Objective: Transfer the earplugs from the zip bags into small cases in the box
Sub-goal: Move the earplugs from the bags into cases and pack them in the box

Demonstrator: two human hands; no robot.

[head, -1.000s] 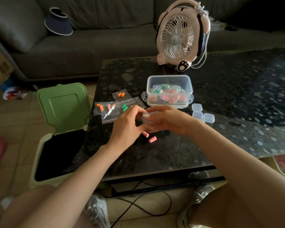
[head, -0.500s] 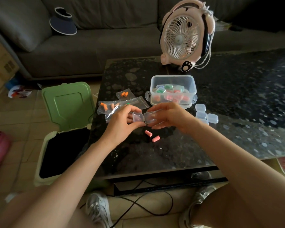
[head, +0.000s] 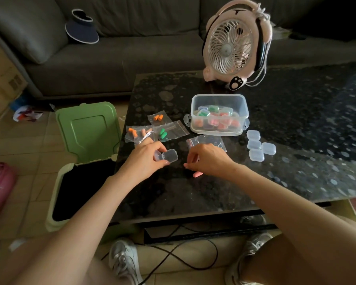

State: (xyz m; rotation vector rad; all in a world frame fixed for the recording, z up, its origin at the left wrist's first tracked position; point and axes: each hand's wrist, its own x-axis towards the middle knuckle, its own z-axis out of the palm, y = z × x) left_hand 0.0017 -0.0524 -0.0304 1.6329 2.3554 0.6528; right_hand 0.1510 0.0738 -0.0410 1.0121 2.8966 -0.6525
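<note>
Since half a second ago the two hands have parted: the right hand [head: 209, 159] has let go of the small case [head: 166, 156] and dropped towards the worktop [head: 296, 128], while the left hand [head: 145, 160] has kept the case, now with its lid swung open.

The left hand pinches the case between thumb and fingers, its open hollow facing up and to the right. The right hand's fingers curl downward with the tips at the worktop; whether they have already closed on an earplug I cannot tell, as the hand hides it. One pink earplug [head: 198, 174] lies loose on the worktop just beneath that hand, on its near side; its long axis runs roughly across the view, a little tilted.

The right hand is plainly the nearer one and the left is occupied; so the pick looks to be the right hand's job, with a short carry leftward to the case, which waits just beside it.

Behind stand the box [head: 218, 97] with filled cases, the remaining zip bags [head: 162, 131] and the spare cases [head: 257, 148].
</note>
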